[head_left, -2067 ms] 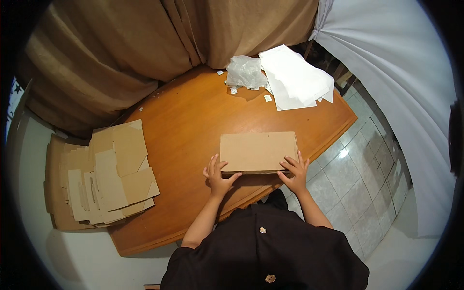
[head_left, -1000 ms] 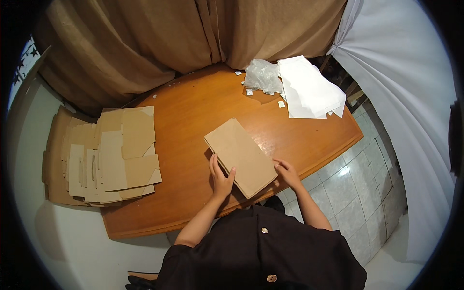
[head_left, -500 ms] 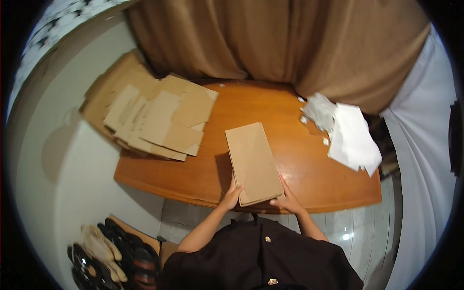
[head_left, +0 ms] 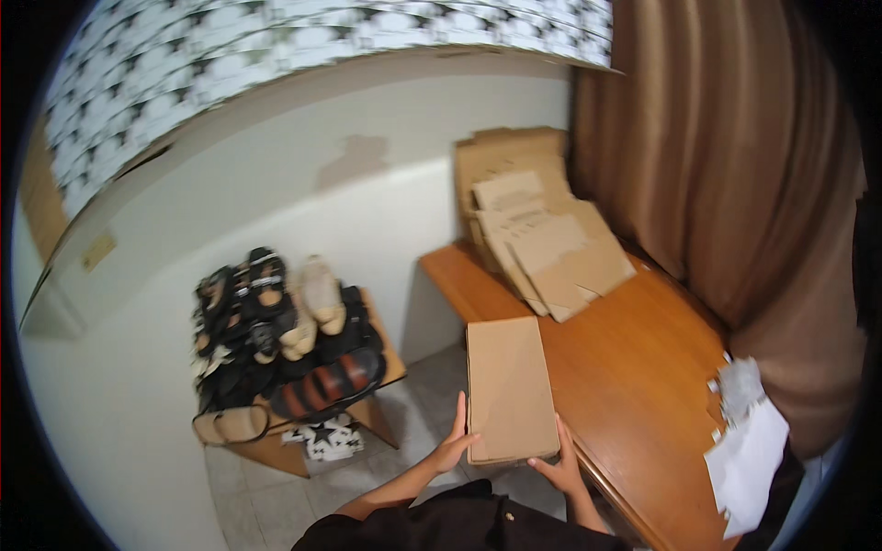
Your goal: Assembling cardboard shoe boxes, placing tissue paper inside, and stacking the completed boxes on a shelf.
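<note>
Between my two hands is a closed brown cardboard box (head_left: pixel 510 390), long and rectangular, held at its near end. My left hand (head_left: pixel 452 444) grips its left side, thumb resting near the lower left corner. On the opposite side my right hand (head_left: pixel 563 464) presses against the lower right corner, with the thumb by the near edge. The box is up in front of me, partly over the left part of the wooden table (head_left: pixel 625 386). Its underside and contents are hidden.
Flattened cardboard boxes (head_left: pixel 556 243) are stacked at the table's far left, against the wall. White paper sheets (head_left: pixel 749 459) and a crumpled clear plastic bag (head_left: pixel 740 386) lie at its right. Several pairs of shoes (head_left: pixel 317 294) crowd a low wooden stand (head_left: pixel 390 358) to the left.
My view has turned left, bringing the shoe stand further into sight. The box, still in both hands, has swung with me from over the table's middle toward its left end.
</note>
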Tool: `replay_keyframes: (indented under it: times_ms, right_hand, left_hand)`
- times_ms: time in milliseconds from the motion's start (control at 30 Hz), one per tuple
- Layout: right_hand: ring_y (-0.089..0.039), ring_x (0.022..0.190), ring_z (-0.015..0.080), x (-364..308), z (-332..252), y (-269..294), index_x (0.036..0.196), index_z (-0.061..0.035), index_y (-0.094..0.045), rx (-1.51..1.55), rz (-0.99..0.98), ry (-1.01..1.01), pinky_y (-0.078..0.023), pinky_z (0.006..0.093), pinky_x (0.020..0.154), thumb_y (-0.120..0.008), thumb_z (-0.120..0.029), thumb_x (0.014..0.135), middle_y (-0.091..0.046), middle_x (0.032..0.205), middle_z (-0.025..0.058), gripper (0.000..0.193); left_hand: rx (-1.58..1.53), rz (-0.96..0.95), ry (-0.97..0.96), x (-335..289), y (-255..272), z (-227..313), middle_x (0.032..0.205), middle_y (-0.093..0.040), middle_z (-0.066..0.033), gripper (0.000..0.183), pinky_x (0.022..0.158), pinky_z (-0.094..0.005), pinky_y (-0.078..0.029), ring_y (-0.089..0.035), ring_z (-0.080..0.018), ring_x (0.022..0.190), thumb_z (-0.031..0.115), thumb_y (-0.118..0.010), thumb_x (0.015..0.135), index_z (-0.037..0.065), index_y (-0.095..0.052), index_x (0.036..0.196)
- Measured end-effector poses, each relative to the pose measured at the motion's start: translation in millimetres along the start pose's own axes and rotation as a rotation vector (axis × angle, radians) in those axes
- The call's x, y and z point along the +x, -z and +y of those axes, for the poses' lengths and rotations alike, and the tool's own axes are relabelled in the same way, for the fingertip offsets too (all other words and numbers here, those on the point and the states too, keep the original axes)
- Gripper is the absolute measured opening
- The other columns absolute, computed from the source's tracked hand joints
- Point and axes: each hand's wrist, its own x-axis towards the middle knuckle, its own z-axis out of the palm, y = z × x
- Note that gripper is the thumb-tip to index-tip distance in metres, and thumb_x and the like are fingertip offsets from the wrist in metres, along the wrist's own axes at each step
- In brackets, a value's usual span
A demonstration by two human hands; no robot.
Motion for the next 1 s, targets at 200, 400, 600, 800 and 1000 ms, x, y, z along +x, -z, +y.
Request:
replay_keyframes:
  times_ms: [200, 400, 600, 800, 1000]
  right_hand:
    - [-0.023, 0.134, 0.0272, -4.0, -18.0, -95.7, 0.142, 0.0019, -0.016, 0.319, -0.227, 0.035, -0.021, 0.0379, 0.107, -0.075, -0.019, 0.069, -0.022, 0.143, 0.0174, 0.096]
    - [-0.021, 0.136, 0.024, 0.3, -68.6, -168.8, 0.144, 0.0003, -0.009, 0.63, -0.47, -0.057, -0.015, 0.0373, 0.11, -0.072, -0.013, 0.062, -0.022, 0.147, 0.0135, 0.105]
    - [-0.017, 0.137, 0.0243, 1.9, -111.2, -270.9, 0.144, -0.0001, -0.012, 0.828, -0.753, -0.055, -0.014, 0.0362, 0.11, -0.066, -0.008, 0.061, -0.017, 0.147, 0.0115, 0.099]
    - [-0.013, 0.138, 0.0246, -10.4, -188.8, -414.6, 0.143, 0.0015, -0.012, 0.854, -0.997, 0.075, -0.009, 0.037, 0.11, -0.065, -0.015, 0.061, -0.016, 0.148, 0.0133, 0.099]
    - [-0.006, 0.139, 0.0264, -38.2, -284.4, -555.7, 0.143, 0.0031, -0.003, 0.772, -1.165, 0.304, -0.006, 0.0383, 0.11, -0.066, -0.032, 0.071, -0.008, 0.15, 0.0168, 0.102]
  left_hand:
    - [0.173, 0.192, -0.095, -111.1, 41.8, 25.6, 0.151, 0.013, -0.0096, 0.08, 0.11, -0.031, 0.0, 0.008, -0.0179, 0.139, 0.008, -0.039, 0.09, 0.011, 0.023, 0.14]
    - [0.101, 0.358, -0.177, -202.0, 71.4, 44.2, 0.15, 0.019, -0.0085, 0.076, 0.11, -0.0313, 0.003, 0.013, -0.017, 0.138, 0.012, -0.04, 0.094, 0.009, 0.02, 0.141]
    - [0.149, 0.533, -0.287, -306.0, 116.9, 82.5, 0.15, 0.019, -0.0069, 0.081, 0.11, -0.0322, 0.004, 0.012, -0.0162, 0.138, 0.017, -0.043, 0.091, 0.008, 0.02, 0.141]
    - [0.166, 0.715, -0.382, -428.2, 169.2, 133.2, 0.15, 0.02, -0.0085, 0.079, 0.11, -0.0336, 0.004, 0.014, -0.0176, 0.137, 0.019, -0.041, 0.095, 0.006, 0.023, 0.139]
    - [0.497, 1.028, -0.635, -530.3, 222.0, 193.4, 0.15, 0.016, -0.0128, 0.072, 0.11, -0.0346, 0.003, 0.011, -0.0214, 0.138, 0.032, -0.029, 0.098, 0.004, 0.025, 0.138]
